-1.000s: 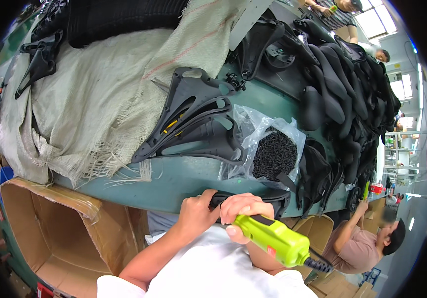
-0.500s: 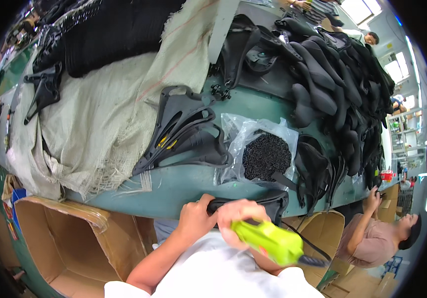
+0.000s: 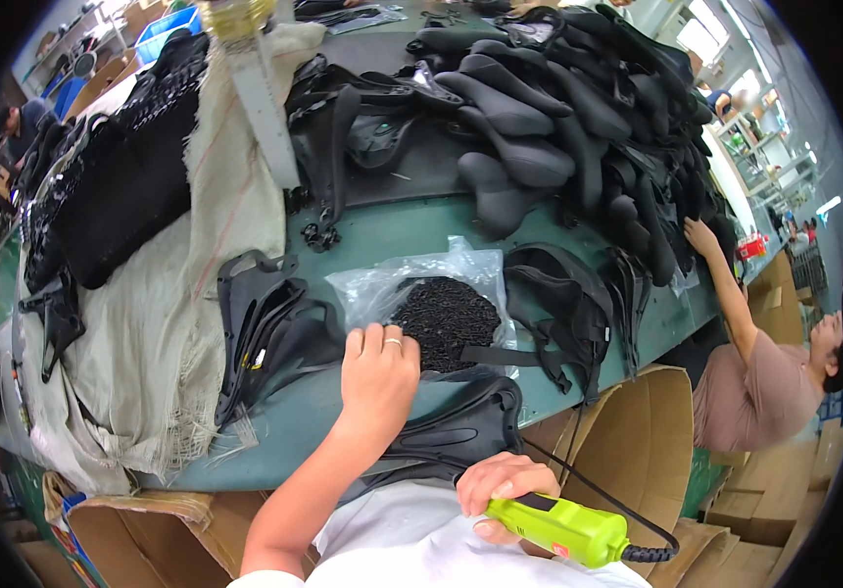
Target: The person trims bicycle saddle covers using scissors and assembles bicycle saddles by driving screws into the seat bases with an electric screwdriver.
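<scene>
In my right hand (image 3: 507,490) is a lime-green corded electric screwdriver (image 3: 563,529), with its black cord trailing off to the right. Its front tip is mostly hidden by my fingers. My left hand (image 3: 380,377) reaches to the left edge of a clear plastic bag (image 3: 480,263) full of small black pieces (image 3: 446,318), possibly screws. Its fingers are bent together, and whatever lies between the fingertips is hidden. A black moulded plastic shell (image 3: 470,416) rests at the table's front edge, between my two hands.
Black shells (image 3: 269,338) lie stacked left of the bag, and a strapped black part (image 3: 563,304) to its right. Padded black pieces (image 3: 519,127) are heaped behind. A woven sack (image 3: 137,343) covers the left side. Cardboard boxes (image 3: 637,441) stand below the edge; a person (image 3: 769,392) works at right.
My left hand has left the shell and moved up to the bag of small pieces. The screwdriver has been lowered and drawn away from the shell. The view has shifted right.
</scene>
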Motion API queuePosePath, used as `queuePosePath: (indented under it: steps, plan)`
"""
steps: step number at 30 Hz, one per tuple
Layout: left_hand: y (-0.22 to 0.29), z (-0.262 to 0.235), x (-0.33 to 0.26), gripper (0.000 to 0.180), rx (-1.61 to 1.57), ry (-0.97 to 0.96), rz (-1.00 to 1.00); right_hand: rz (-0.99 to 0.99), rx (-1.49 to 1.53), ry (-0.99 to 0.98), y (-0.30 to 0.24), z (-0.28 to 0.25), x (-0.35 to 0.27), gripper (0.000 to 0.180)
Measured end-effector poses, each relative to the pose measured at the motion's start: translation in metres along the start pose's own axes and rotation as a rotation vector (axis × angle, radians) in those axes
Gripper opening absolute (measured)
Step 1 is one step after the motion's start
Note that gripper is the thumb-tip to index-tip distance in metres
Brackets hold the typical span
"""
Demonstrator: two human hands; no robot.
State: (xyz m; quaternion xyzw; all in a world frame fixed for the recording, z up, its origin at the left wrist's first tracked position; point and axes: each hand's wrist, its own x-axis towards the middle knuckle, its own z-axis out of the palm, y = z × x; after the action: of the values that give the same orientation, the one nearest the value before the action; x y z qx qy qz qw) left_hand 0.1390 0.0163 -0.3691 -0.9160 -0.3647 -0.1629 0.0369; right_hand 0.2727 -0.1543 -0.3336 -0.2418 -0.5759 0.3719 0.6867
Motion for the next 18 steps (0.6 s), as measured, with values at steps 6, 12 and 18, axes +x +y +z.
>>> queuePosePath:
  steps: [6,12,18]
  plan:
    - [-0.003,0.026,0.009,0.003,0.03,-0.035,0.027,-0.04,-0.064,0.043,-0.025,-0.03,-0.014,0.056]
    - [0.002,0.029,0.022,0.017,-0.027,0.052,-0.004,-0.106,-0.064,0.19,-0.025,-0.045,-0.025,0.056]
    - [0.004,0.025,0.022,0.014,-0.152,0.029,-0.043,-0.139,-0.133,0.215,-0.028,-0.06,-0.024,0.055]
